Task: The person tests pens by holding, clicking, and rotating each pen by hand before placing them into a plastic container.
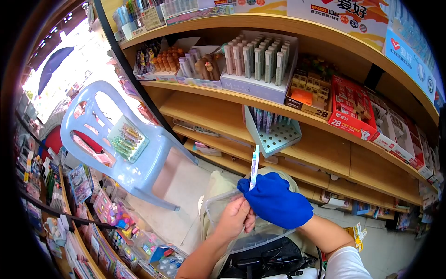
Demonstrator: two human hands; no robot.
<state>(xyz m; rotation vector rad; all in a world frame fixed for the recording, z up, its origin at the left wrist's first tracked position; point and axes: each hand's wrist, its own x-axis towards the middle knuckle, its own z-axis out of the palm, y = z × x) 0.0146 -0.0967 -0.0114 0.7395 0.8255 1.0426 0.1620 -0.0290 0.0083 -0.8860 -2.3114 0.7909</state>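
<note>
My left hand's [236,216] fingers curl closed against the blue cloth [290,211]; it covers my right hand [272,193], fingers unreadable. A pen [254,167] rises from it. Clear tub [260,240] at 6 o'clock, pale floor [174,207] at 8, blue chair [139,174] at 9, wooden shelves [320,151] 12 to 3.

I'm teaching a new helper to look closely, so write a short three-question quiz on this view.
1. Multiple choice: What colour is the cloth beside the left hand?
A) red
B) blue
C) yellow
2. True or false: A box of pens sits on the plastic chair.
3. Fill in: The front of the large red box on the right carries the marking ___.

Key: 1. B; 2. true; 3. 2B
</note>
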